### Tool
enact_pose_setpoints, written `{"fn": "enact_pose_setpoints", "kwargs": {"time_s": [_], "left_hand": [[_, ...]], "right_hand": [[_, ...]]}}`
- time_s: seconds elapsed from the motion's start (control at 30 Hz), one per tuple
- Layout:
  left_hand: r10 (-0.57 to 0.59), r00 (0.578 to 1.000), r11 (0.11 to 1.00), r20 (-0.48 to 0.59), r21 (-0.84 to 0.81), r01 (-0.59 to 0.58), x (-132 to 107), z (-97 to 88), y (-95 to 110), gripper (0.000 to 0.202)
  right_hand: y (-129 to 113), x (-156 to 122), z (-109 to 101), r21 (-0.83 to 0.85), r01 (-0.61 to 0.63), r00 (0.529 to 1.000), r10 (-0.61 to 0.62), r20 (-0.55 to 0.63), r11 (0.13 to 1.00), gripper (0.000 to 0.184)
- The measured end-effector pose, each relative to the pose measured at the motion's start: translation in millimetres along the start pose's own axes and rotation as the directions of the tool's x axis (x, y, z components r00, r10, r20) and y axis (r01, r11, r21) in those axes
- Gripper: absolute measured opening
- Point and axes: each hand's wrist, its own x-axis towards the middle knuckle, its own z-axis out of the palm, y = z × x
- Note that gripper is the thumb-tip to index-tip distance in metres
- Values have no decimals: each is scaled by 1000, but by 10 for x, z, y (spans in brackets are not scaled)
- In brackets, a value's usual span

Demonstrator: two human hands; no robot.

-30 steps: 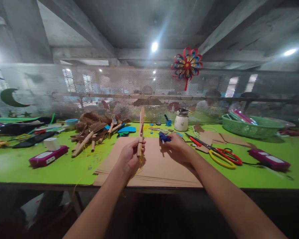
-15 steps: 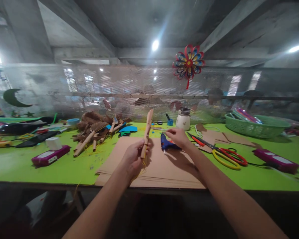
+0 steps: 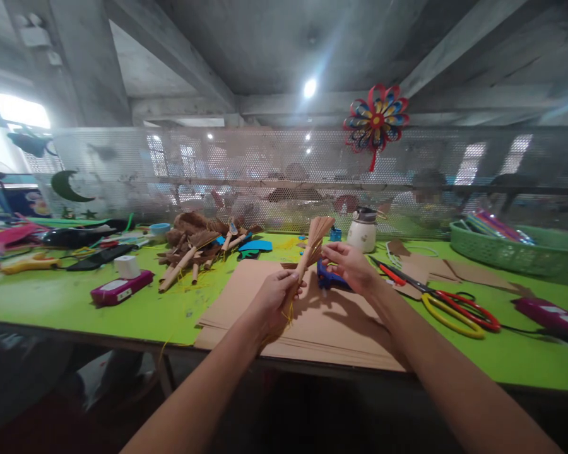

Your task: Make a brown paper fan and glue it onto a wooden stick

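Observation:
My left hand [image 3: 275, 304] is closed round the handle of a small brown paper broom [image 3: 312, 243], held upright and tilted right above a stack of brown cardboard sheets [image 3: 312, 321]. Yellow string dangles from under that hand. My right hand [image 3: 349, 265] pinches the fanned head of the broom from the right. A blue glue gun [image 3: 330, 278] lies on the cardboard just behind my right hand.
On the green table [image 3: 76, 296] lie a pile of finished paper brooms [image 3: 194, 243], a magenta box [image 3: 116, 290] with a white tape roll, red-and-yellow scissors [image 3: 454, 309], a white jar [image 3: 363, 232] and a green basket [image 3: 515, 252]. A mesh screen with a paper pinwheel [image 3: 376, 121] backs it.
My right hand put the blue glue gun down on the cardboard and came to the broom's head. The broom tilted right and its head now shows fanned out. The view shifted left.

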Motion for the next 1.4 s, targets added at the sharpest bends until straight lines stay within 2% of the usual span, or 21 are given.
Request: {"fn": "enact_pose_setpoints", "kwargs": {"time_s": [0.3, 0.47, 0.63, 0.8, 0.97, 1.17, 1.4], "left_hand": [[-2, 998, 999, 55, 50, 0, -29, 21, 30, 9], [-2, 999, 1000, 55, 26, 1, -34, 14, 26, 8], [-18, 999, 999, 30, 39, 17, -37, 24, 53, 10], [14, 1000, 998, 5, 61, -14, -22, 20, 36, 12], [44, 999, 997, -5, 63, -43, -32, 23, 32, 15], [80, 997, 997, -18, 19, -80, -23, 0, 25, 19], [116, 992, 993, -55, 29, -115, 48, -59, -36, 19]], "right_hand": [[105, 27, -7, 128, -71, 993, 58, 101, 989, 29], [93, -2, 32, 140, -22, 995, 7, 102, 990, 26], [100, -15, 49, 162, 21, 993, -39, 108, 987, 30], [134, -7, 39, 113, 63, 990, -76, 115, 992, 27], [166, -17, 68, 68, 113, 991, -117, 62, 991, 25], [188, -61, 146, -89, 161, 987, -160, 17, 983, 29], [232, -91, 247, -245, 275, 958, -285, -9, 930, 26]]}}
